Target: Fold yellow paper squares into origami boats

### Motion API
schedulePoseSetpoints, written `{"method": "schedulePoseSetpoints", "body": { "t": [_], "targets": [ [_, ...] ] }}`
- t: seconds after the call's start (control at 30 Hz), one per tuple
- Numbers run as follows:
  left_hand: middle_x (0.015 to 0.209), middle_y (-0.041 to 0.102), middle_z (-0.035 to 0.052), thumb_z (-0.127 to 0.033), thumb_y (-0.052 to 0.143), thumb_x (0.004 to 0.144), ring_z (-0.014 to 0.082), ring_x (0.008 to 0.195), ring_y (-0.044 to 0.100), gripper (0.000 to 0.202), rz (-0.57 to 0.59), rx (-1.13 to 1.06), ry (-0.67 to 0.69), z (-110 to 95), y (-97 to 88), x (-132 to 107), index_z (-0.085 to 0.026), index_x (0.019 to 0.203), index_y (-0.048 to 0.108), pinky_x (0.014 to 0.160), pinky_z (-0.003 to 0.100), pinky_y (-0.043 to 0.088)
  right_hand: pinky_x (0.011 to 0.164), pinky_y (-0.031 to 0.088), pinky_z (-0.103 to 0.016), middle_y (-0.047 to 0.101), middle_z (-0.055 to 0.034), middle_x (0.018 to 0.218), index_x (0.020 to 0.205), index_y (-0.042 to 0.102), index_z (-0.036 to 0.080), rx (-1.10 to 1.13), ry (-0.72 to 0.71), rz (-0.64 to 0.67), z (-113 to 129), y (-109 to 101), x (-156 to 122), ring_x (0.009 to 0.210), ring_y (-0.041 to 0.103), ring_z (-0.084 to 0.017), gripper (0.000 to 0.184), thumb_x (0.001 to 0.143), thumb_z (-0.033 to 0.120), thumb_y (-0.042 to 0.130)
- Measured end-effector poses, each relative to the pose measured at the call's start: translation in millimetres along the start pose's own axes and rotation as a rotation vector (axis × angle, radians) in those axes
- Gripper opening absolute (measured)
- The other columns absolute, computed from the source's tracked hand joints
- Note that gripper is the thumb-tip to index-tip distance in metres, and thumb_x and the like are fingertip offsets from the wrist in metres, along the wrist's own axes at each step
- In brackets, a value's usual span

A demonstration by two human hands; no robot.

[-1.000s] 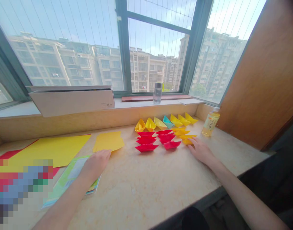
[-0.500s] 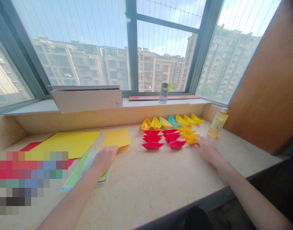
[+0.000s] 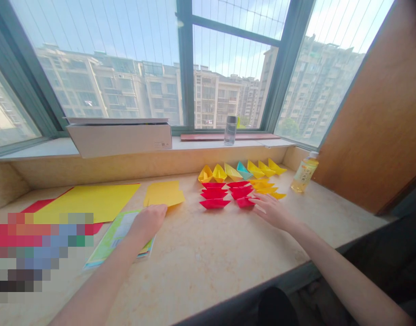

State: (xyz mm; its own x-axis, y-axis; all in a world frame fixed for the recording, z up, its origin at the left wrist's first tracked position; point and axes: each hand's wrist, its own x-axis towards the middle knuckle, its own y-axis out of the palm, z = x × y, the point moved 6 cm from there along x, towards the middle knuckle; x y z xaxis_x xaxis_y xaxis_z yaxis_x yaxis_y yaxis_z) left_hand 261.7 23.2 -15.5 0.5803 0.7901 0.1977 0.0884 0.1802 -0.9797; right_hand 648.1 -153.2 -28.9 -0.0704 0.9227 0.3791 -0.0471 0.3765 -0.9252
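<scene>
My left hand [image 3: 152, 221] is closed at the near edge of the yellow-orange paper sheets [image 3: 163, 192], with its thumb and fingers on them. Its fingertips are partly hidden. Under my left wrist lies a clear packet with a green and white print [image 3: 109, 242]. My right hand [image 3: 271, 210] has its fingers stretched out and apart, the tips at the nearest red paper boat [image 3: 242, 203] of the right red column. Part of that boat is covered by the fingers. Beside it stands a column of red paper boats [image 3: 215, 204]. Small orange-yellow boats [image 3: 262, 186] lie just beyond my right hand.
Yellow boats [image 3: 255, 170] and one blue boat [image 3: 244, 170] line the back. A drink bottle [image 3: 305, 174] stands at right. Large yellow paper [image 3: 92, 201] lies at left. On the sill are a white box [image 3: 123, 139] and a clear bottle [image 3: 230, 131].
My right hand has moved left from the orange-yellow boats to the nearest red boat. My left hand stays at the yellow-orange paper. The view has shifted slightly.
</scene>
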Motion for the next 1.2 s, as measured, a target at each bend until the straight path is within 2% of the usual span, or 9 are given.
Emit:
{"method": "schedulePoseSetpoints", "body": {
  "t": [0.13, 0.33, 0.47, 0.6, 0.67, 0.8, 0.9, 1.03, 1.2],
  "targets": [
    [0.09, 0.07, 0.0097, -0.026, 0.029, 0.098, 0.0227, 0.089, 0.065, 0.036, -0.017, -0.003, 0.019, -1.1, -1.9, -0.9, -0.018, 0.089, 0.063, 0.074, 0.029, 0.044, 0.103, 0.044, -0.04, 0.066, -0.007, 0.125, 0.116, 0.068, 0.024, 0.017, -0.021, 0.0, 21.2, 4.2, 17.3, 0.118, 0.058, -0.023, 0.03, 0.091, 0.019, 0.051],
    [0.087, 0.069, 0.0095, -0.026, 0.03, 0.098, 0.0232, 0.087, 0.065, 0.036, -0.029, -0.008, 0.033, -2.9, -4.0, -2.3, -0.018, 0.084, 0.062, 0.072, 0.03, 0.043, 0.1, 0.045, -0.042, 0.068, -0.0077, 0.12, 0.104, 0.072, 0.021, -0.016, 0.008, -0.017, 18.7, 4.3, 28.6, 0.114, 0.06, -0.024, 0.031, 0.091, 0.012, 0.046],
    [0.085, 0.069, 0.0097, -0.026, 0.03, 0.098, 0.0232, 0.085, 0.064, 0.036, -0.037, -0.013, 0.039, -4.0, -4.1, -2.2, -0.018, 0.082, 0.061, 0.072, 0.03, 0.043, 0.106, 0.038, -0.049, 0.065, -0.0109, 0.124, 0.106, 0.071, 0.02, -0.04, 0.022, -0.034, 26.5, -4.2, 31.0, 0.12, 0.056, -0.028, 0.031, 0.089, 0.011, 0.047],
    [0.085, 0.069, 0.0093, -0.026, 0.032, 0.097, 0.0229, 0.084, 0.064, 0.035, -0.041, -0.023, 0.047, -5.2, -4.0, -2.0, -0.018, 0.081, 0.062, 0.072, 0.03, 0.043, 0.106, 0.038, -0.045, 0.061, -0.0098, 0.131, 0.119, 0.066, 0.024, -0.024, -0.011, -0.057, 59.5, -9.4, 38.7, 0.124, 0.053, -0.026, 0.032, 0.093, 0.018, 0.05],
    [0.085, 0.07, 0.0094, -0.025, 0.032, 0.097, 0.0229, 0.086, 0.064, 0.035, -0.043, -0.031, 0.047, -5.7, -4.6, -2.2, -0.018, 0.081, 0.063, 0.074, 0.03, 0.043, 0.104, 0.04, -0.045, 0.06, -0.0117, 0.13, 0.123, 0.063, 0.022, 0.031, -0.097, -0.06, 85.0, -6.9, 47.0, 0.123, 0.053, -0.027, 0.033, 0.092, 0.02, 0.052],
    [0.089, 0.071, 0.0089, -0.023, 0.035, 0.096, 0.0216, 0.09, 0.065, 0.032, -0.05, -0.055, 0.038, -5.2, -6.6, -3.5, -0.018, 0.086, 0.065, 0.078, 0.029, 0.044, 0.102, 0.04, -0.042, 0.066, -0.0097, 0.121, 0.115, 0.067, 0.021, 0.053, -0.16, -0.047, 117.2, 7.9, 71.4, 0.119, 0.055, -0.026, 0.027, 0.091, 0.019, 0.055],
    [0.091, 0.071, 0.0094, -0.022, 0.035, 0.096, 0.0217, 0.091, 0.065, 0.033, -0.061, -0.069, 0.045, -4.7, -7.2, -4.0, -0.018, 0.088, 0.066, 0.079, 0.029, 0.045, 0.1, 0.04, -0.04, 0.07, -0.0089, 0.108, 0.102, 0.071, 0.018, 0.053, -0.173, -0.038, 120.4, 20.1, 88.5, 0.109, 0.06, -0.024, 0.021, 0.089, 0.012, 0.055],
    [0.088, 0.071, 0.0099, -0.022, 0.032, 0.096, 0.0227, 0.088, 0.065, 0.035, -0.076, -0.071, 0.058, -4.4, -6.8, -4.0, -0.017, 0.084, 0.065, 0.077, 0.031, 0.045, 0.097, 0.042, -0.038, 0.073, -0.0062, 0.092, 0.082, 0.072, 0.017, 0.053, -0.189, -0.028, 112.9, 28.9, 98.8, 0.096, 0.064, -0.022, 0.02, 0.085, 0.006, 0.056],
    [0.084, 0.071, 0.0088, -0.021, 0.036, 0.095, 0.0219, 0.087, 0.065, 0.032, -0.123, -0.099, 0.093, -8.7, -13.0, -6.9, -0.018, 0.083, 0.065, 0.077, 0.03, 0.045, 0.104, 0.038, -0.041, 0.073, -0.0071, 0.098, 0.086, 0.072, 0.017, 0.074, -0.179, -0.061, 111.8, 22.5, 96.3, 0.106, 0.061, -0.024, 0.021, 0.082, 0.004, 0.056]
  ]
}}
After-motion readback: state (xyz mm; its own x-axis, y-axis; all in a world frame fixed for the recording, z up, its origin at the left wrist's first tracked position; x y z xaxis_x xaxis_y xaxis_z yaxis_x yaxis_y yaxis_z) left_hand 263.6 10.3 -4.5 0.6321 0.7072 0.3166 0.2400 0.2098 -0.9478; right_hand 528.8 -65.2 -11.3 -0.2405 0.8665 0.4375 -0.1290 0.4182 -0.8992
